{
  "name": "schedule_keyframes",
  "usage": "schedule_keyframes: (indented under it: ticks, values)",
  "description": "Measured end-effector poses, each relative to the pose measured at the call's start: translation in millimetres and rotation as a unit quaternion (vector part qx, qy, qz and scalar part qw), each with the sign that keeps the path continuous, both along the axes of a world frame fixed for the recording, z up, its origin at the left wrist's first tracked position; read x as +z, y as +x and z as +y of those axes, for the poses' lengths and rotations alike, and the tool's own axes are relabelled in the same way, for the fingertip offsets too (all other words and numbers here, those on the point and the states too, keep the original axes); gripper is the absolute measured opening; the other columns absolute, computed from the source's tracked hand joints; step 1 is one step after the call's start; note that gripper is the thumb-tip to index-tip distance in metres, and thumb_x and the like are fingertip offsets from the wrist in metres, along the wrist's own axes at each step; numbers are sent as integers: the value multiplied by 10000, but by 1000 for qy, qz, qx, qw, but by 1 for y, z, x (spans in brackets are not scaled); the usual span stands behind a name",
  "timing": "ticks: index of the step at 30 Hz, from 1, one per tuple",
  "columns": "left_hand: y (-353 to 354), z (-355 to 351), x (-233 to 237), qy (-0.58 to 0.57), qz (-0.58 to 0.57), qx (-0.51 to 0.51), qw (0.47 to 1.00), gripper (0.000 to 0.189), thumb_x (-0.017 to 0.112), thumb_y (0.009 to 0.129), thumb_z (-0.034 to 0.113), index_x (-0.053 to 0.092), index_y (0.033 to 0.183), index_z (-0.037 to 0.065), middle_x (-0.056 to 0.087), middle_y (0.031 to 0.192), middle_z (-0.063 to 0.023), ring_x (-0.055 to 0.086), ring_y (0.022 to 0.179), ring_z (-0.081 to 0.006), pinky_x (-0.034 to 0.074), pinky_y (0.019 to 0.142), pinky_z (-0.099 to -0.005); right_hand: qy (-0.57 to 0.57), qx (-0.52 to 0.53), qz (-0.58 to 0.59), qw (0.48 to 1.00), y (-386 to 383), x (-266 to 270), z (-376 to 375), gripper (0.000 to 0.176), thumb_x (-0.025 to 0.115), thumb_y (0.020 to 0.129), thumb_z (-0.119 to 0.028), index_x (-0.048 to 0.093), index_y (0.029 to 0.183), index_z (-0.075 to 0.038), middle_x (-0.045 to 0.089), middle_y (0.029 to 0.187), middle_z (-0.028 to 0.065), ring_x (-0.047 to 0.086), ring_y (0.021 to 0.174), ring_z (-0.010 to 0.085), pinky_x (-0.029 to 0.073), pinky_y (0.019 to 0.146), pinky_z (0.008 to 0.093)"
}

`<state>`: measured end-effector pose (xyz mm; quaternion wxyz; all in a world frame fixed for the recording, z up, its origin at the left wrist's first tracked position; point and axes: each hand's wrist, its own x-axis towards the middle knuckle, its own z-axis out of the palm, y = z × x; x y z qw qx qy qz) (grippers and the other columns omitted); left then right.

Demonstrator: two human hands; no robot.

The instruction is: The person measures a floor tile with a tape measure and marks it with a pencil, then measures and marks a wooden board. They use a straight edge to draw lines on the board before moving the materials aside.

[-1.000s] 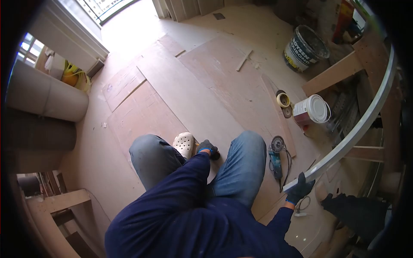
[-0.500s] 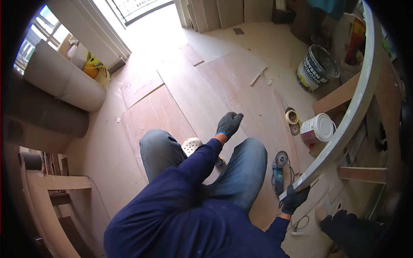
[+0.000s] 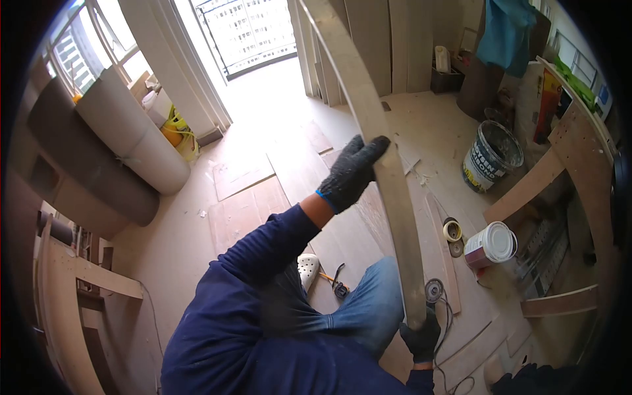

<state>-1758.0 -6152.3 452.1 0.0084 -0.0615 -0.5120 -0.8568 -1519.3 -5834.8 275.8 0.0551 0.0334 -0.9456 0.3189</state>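
A long flat greyish metal bar [image 3: 400, 217] rises from low right of centre toward the top, bowed in this wide view. My left hand [image 3: 352, 172], in a dark glove with a blue cuff edge, is closed round its left edge near mid-length. At the lower end, my right hand [image 3: 422, 336], gloved too, grips the bar from below. Close beside that end lies an angle grinder [image 3: 434, 290] with a cord, partly hidden. A black tape measure [image 3: 340, 290] rests on the floor near my shoe [image 3: 307, 270].
A labelled black bucket [image 3: 490, 158], a white-lidded pail [image 3: 490, 243] and tape rolls [image 3: 452, 230] stand or lie to the right. Large rolls [image 3: 135, 131] lean at left, near a wooden frame [image 3: 108, 276]. Another dark glove [image 3: 540, 380] shows at bottom right.
The bar has swung from the right side to in front of me. My left hand has moved up and taken hold of it; my right hand keeps its grip, lower and slightly left.
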Motion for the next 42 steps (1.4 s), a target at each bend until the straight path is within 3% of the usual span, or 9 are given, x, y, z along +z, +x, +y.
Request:
schedule_keyframes:
  ticks: [7, 10, 16, 23, 25, 29, 35, 39, 42]
  values:
    - [-53, -140, -59, 88, -14, 189, 978, 401, 629, 926, 349, 562, 1116, 3, 641, 941, -145, 654, 794, -275, 567, 737, -412, -255, 288, -233, 893, -35, 122, -60, 813, 789, 761, -191, 399, 1440, 32, 567, 1327, 219, 581, 1203, 262, 453, 1019, 374]
    - [-61, -176, -80, 141, -43, 199, 969, 443, 621, 918, 404, 565, 1095, 1, 639, 886, -155, 653, 773, -301, 569, 736, -450, -432, 284, -275, 811, -43, 124, -76, 829, 752, 777, -158, 346, 1474, 34, 515, 1383, 201, 518, 1261, 261, 406, 1073, 380]
    - [-65, -213, -148, 152, -187, 197, 950, 551, 383, 996, 475, 561, 1082, -39, 644, 880, -200, 661, 786, -379, 569, 780, -520, -449, 290, -324, 781, -63, 173, -129, 711, 673, 805, -118, 395, 1440, 41, 556, 1328, 158, 541, 1202, 214, 436, 1028, 349]
    - [-78, -241, -213, 90, -284, 238, 924, 371, 522, 938, 355, 621, 1076, 25, 677, 981, -145, 653, 885, -316, 540, 781, -442, -439, 311, -316, 781, -103, 161, -182, 592, 649, 828, -149, 492, 1360, 58, 648, 1169, 138, 623, 1039, 180, 497, 920, 317]
    - [-96, -259, -230, 85, -233, 238, 939, 355, 520, 937, 334, 634, 1065, 24, 679, 993, -141, 648, 887, -307, 534, 785, -424, -518, 283, -367, 719, -112, 163, -191, 563, 640, 865, -146, 485, 1362, 67, 641, 1186, 151, 620, 1054, 175, 495, 926, 317]
    - [-92, -249, -174, 179, -100, 212, 956, 547, 373, 1002, 389, 557, 1102, -116, 653, 957, -297, 657, 837, -433, 557, 796, -524, -506, 362, -68, 780, -113, 153, -198, 582, 672, 837, 29, 491, 1388, -4, 506, 1389, 277, 555, 1241, 394, 455, 1037, 417]
    - [-82, -249, -132, 204, -53, 145, 967, 521, 319, 1015, 366, 565, 1221, -44, 663, 1144, -211, 662, 1008, -348, 535, 904, -427, -432, 412, 199, 777, -115, 169, -204, 582, 670, 849, 40, 502, 1394, -81, 493, 1393, 290, 536, 1254, 428, 459, 1029, 446]
    - [-60, -223, -112, 6, 61, 228, 972, 527, 323, 1017, 373, 563, 1240, -40, 658, 1181, -196, 655, 1044, -329, 523, 930, -424, -349, 390, 434, 733, -130, 179, -216, 590, 668, 858, 47, 510, 1398, -132, 485, 1395, 298, 523, 1262, 451, 462, 1023, 465]
    - [-63, -234, -114, -2, 70, 218, 973, 527, 323, 1017, 374, 563, 1240, -38, 658, 1181, -195, 654, 1044, -329, 522, 932, -423, -480, 406, 112, 769, -106, 183, -204, 498, 639, 927, -81, 485, 1399, -31, 491, 1394, 279, 512, 1281, 377, 441, 1040, 409]
